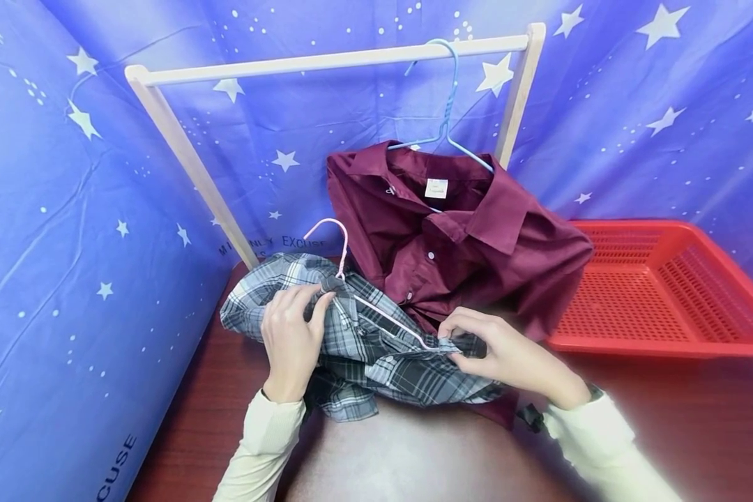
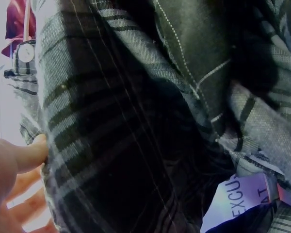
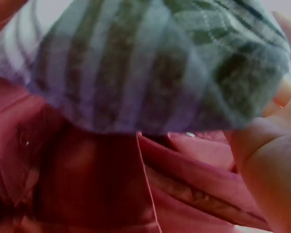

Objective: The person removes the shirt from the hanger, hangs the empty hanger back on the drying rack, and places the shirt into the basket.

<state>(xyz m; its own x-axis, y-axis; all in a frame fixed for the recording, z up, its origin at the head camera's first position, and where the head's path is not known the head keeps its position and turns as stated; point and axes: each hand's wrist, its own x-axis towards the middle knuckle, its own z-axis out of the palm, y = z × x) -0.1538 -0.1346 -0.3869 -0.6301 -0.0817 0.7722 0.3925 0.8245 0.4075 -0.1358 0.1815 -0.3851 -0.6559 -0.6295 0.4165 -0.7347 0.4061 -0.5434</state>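
A grey and black plaid shirt (image 1: 345, 335) is bunched between both hands, with a pink hanger (image 1: 345, 244) inside it and the hook standing up out of the collar. My left hand (image 1: 291, 335) pinches the plaid cloth near the collar, left of the hook. On the other side, my right hand (image 1: 502, 348) pinches an edge of the shirt by the hanger's right end. The left wrist view shows the thumb (image 2: 29, 154) against the plaid fabric. In the right wrist view, plaid cloth (image 3: 131, 68) hides most of the fingers.
Behind, a maroon shirt (image 1: 477, 258) hangs on a blue hanger (image 1: 447, 118) from a wooden rack (image 1: 339, 61). A red plastic basket (image 1: 634, 300) stands at the right on the reddish-brown table (image 1: 684, 418). Blue star-printed cloth (image 1: 100, 230) surrounds the table at the back and sides.
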